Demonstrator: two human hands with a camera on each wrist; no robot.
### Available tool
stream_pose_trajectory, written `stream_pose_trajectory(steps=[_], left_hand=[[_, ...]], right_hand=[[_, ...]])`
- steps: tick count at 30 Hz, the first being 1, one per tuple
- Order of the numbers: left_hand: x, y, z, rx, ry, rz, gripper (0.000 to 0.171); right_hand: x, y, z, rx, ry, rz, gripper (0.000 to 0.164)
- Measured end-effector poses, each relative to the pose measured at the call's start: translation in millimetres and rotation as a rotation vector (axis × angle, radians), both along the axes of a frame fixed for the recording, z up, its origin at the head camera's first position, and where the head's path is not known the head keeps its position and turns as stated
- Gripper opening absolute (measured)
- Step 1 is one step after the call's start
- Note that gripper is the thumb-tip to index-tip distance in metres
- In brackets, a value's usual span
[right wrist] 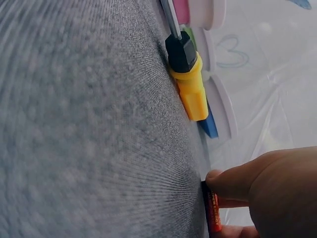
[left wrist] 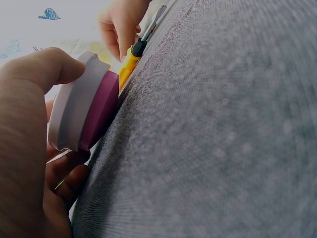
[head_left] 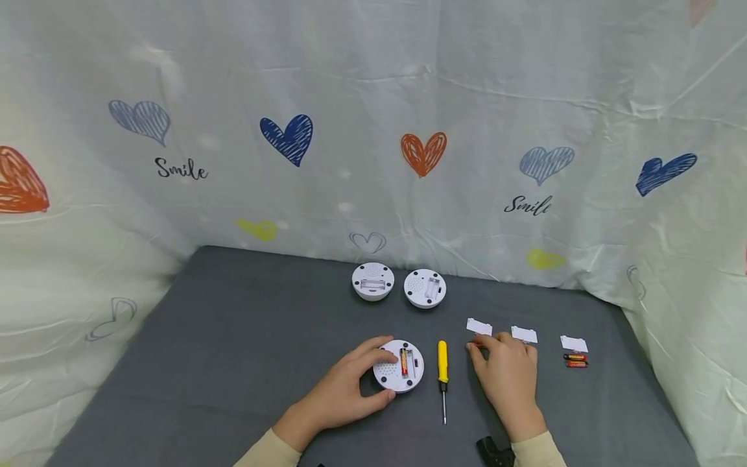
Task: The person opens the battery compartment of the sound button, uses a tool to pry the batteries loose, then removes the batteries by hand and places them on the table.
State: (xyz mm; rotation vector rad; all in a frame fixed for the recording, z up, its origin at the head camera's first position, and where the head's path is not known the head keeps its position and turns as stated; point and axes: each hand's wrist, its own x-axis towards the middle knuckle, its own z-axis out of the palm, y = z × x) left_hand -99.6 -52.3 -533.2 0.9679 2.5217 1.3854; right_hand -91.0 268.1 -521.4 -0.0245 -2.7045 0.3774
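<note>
A round white device (head_left: 384,375) lies with its dotted base and battery slot facing up. One orange-and-black battery (head_left: 404,363) sits in the slot, beside a bare bay. My left hand (head_left: 356,384) grips the device by its rim, the thumb at the near side and fingers at the far side. From the left wrist view, its lower part (left wrist: 101,109) is purple. To the right, my right hand (head_left: 509,373) pinches another battery (right wrist: 213,210) by its ends, low over the cloth. Between the hands lies a yellow-handled screwdriver (head_left: 443,363), its tip toward me.
Two similar round devices, one on the left (head_left: 373,284) and one on the right (head_left: 425,289), stand at the back. Small white covers, a left one (head_left: 479,326), a middle one (head_left: 524,335) and a right one (head_left: 574,344), lie rightward. Two batteries (head_left: 576,360) lie below the last.
</note>
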Motion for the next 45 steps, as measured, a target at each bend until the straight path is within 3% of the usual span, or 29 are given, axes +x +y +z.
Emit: stream_pose_trajectory(steps=[5, 10, 14, 19, 24, 29, 37, 45], left_hand=[[-0.1, -0.3, -0.5, 0.002, -0.013, -0.003, 0.049], [0.1, -0.3, -0.4, 0.006, 0.001, 0.003, 0.049], [0.1, 0.3, 0.9, 0.004, -0.002, 0.006, 0.051], [0.6, 0.8, 1.4, 0.005, -0.008, 0.011, 0.051], [0.1, 1.2, 1.9, 0.016, -0.014, 0.001, 0.052], [0.2, -0.2, 2.0, 0.018, -0.025, -0.012, 0.051], [0.1, -1.3, 1.1, 0.014, 0.025, -0.032, 0.05], [1.4, -1.1, 0.8, -0.007, 0.057, -0.024, 0.05]], right_hand=[[-0.2, 0.5, -1.4, 0.0, 0.009, 0.004, 0.018], [-1.8, -1.3, -0.1, -0.08, 0.099, 0.037, 0.017], [-1.3, -7.6, 7.2, -0.215, 0.134, 0.163, 0.022], [2.9, -24.2, 16.1, -0.326, 0.093, 0.378, 0.029], [7.5, -38.6, 16.6, -0.31, 0.05, 0.518, 0.033], [10.3, -48.2, 15.8, -0.303, 0.012, 0.598, 0.037], [10.8, -56.1, 13.1, -0.274, -0.004, 0.684, 0.038], [9.1, -61.9, 11.6, -0.242, 0.041, 0.712, 0.035]])
